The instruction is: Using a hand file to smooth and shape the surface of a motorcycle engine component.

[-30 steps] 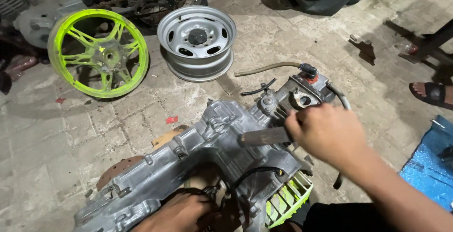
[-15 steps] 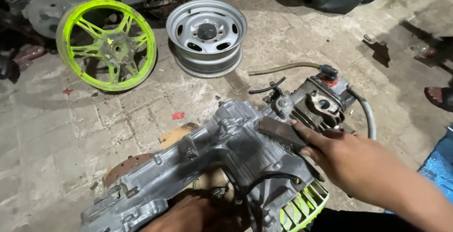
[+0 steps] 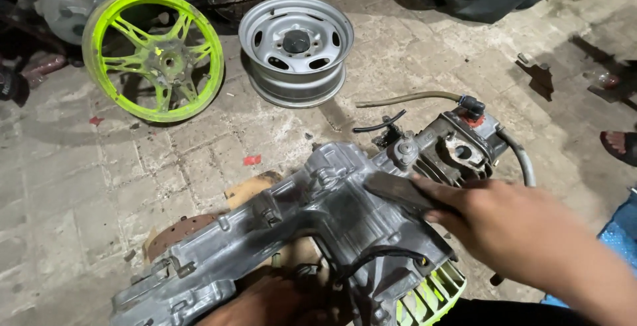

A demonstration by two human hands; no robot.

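Both hands (image 3: 524,230) apparently steady grey engine casing (image 3: 332,213).

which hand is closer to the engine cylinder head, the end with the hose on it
Right. The right hand lies on the engine casing just below the cylinder head; the left hand is under the casing, farther away.

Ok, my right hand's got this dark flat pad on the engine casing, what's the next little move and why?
Probably draw the right hand and its dark flat pad along the silver engine casing toward the near end. The pad lies flat on the casing's upper face, and the left hand is at the underside, seemingly bracing it.
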